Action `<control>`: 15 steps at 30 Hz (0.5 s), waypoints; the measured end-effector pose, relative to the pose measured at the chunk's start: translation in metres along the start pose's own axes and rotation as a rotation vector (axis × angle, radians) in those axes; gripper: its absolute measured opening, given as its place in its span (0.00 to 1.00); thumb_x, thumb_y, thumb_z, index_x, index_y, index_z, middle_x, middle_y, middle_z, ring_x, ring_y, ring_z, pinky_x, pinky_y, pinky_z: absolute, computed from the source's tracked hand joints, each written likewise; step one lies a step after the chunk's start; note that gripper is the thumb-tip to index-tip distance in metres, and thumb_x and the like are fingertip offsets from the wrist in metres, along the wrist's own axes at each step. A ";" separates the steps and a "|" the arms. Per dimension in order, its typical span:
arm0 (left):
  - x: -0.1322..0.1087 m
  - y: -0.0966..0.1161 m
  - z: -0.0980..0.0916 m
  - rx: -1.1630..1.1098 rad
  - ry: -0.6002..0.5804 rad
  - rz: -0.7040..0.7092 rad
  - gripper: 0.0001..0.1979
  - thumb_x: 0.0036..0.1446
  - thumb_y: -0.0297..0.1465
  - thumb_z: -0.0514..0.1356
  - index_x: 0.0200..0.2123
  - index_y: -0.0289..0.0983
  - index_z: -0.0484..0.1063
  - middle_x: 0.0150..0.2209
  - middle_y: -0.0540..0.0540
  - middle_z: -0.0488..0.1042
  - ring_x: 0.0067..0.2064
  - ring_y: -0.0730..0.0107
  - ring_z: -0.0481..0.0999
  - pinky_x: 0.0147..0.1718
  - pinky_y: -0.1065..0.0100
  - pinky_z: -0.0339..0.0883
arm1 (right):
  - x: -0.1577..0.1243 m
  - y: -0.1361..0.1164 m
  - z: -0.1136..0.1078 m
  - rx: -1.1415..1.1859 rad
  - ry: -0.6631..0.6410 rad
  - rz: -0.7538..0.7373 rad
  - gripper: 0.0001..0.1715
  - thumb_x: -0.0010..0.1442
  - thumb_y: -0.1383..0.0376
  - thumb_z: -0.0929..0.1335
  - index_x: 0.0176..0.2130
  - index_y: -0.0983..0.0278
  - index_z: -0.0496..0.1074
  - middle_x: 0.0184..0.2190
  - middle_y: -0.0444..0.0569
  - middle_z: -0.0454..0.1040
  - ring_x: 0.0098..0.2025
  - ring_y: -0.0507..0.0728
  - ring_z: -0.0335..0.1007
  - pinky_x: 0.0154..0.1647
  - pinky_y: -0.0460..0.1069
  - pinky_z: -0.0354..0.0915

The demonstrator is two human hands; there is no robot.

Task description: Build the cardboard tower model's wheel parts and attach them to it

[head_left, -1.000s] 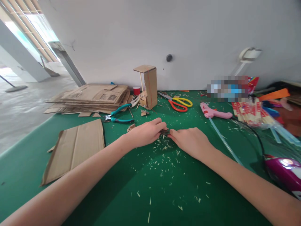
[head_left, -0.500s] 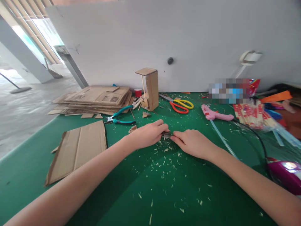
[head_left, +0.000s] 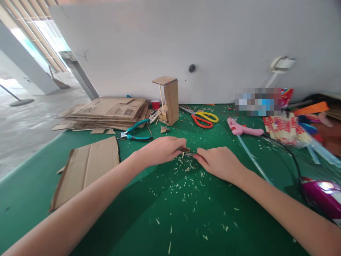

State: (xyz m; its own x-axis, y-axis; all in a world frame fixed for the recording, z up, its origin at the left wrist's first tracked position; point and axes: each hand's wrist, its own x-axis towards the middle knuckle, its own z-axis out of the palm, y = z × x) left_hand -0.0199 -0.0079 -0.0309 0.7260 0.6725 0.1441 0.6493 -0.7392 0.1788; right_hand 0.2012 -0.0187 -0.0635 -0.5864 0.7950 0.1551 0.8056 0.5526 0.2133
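My left hand [head_left: 166,151] is closed on a small piece of cardboard [head_left: 183,149], whose layered edge sticks out past the fingertips. A pale wooden stick tip [head_left: 183,155] points down from under it. Facing it from the right, my right hand [head_left: 220,161] pinches a thin metal blade [head_left: 189,154], its handle hidden in the fist. The blade reaches the stick tip, or lies just beside it. Pale wood shavings [head_left: 188,170] are scattered on the green table [head_left: 149,220] below both hands.
Behind stand a cardboard model [head_left: 170,101], teal cutting pliers [head_left: 135,132] and scissors [head_left: 205,119]. Stacked cardboard [head_left: 106,110] and a loose sheet [head_left: 87,170] lie left. At right are a pink glue gun [head_left: 243,128], bagged sticks [head_left: 283,129] and a purple device [head_left: 322,197].
My left hand has shifted slightly left and turned, so more of the cardboard piece and the pale stick tip show. My right hand has stayed nearly in place with the blade.
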 end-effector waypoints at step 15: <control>-0.004 -0.004 0.026 -0.285 0.196 -0.159 0.10 0.55 0.28 0.56 0.42 0.40 0.68 0.40 0.51 0.77 0.40 0.71 0.75 0.38 0.69 0.67 | -0.001 0.002 0.005 0.003 0.050 0.027 0.26 0.67 0.54 0.51 0.30 0.61 0.67 0.19 0.45 0.73 0.19 0.53 0.65 0.21 0.49 0.36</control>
State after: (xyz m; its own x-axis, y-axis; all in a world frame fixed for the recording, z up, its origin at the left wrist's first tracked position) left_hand -0.0195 -0.0082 -0.0573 0.5460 0.7927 0.2712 0.6412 -0.6037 0.4737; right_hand 0.2033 -0.0173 -0.0677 -0.5677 0.7963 0.2089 0.8216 0.5319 0.2052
